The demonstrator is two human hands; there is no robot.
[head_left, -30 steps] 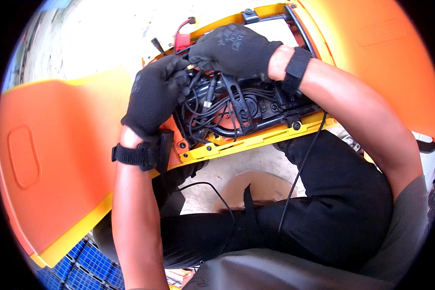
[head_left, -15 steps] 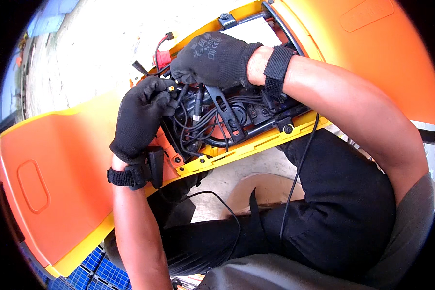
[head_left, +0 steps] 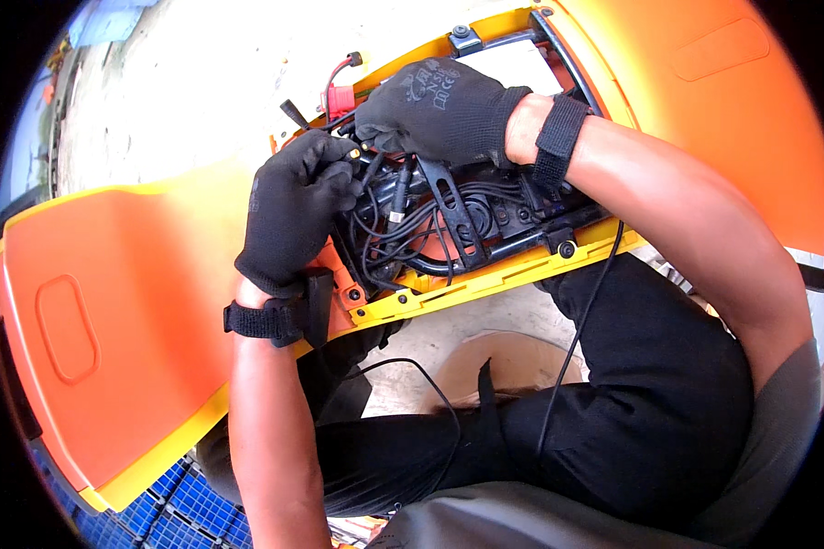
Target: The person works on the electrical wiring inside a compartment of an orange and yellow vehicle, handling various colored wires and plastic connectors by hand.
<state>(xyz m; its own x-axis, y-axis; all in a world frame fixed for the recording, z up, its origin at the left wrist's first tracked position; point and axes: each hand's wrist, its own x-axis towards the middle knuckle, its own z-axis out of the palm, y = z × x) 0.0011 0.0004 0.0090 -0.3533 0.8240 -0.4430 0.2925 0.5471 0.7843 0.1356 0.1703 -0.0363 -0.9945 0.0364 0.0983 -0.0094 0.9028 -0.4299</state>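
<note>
My gloved left hand [head_left: 298, 206] is closed at the left end of an open compartment in an orange-and-yellow vehicle body, pinching a small yellow-tipped connector [head_left: 355, 154]. My gloved right hand [head_left: 435, 114] is closed just beside it, fingers curled over the cable ends; what it holds is mostly hidden. Black cables [head_left: 426, 220], a slotted black bracket [head_left: 456, 215] and a metal tube fill the compartment. A red connector [head_left: 341, 97] with red and black wires rises behind my fingers.
Orange panels [head_left: 142, 302] flank the compartment, and a yellow rail [head_left: 430, 300] runs along its near edge. My legs in black trousers [head_left: 645, 384] lie below. Loose black cables hang across them. Blue plastic grating [head_left: 192, 499] shows at lower left, a cardboard piece [head_left: 458, 371] beneath.
The whole view has shifted slightly. Both hands stay at the same cable ends, with only small finger movements around the yellow-tipped connector.
</note>
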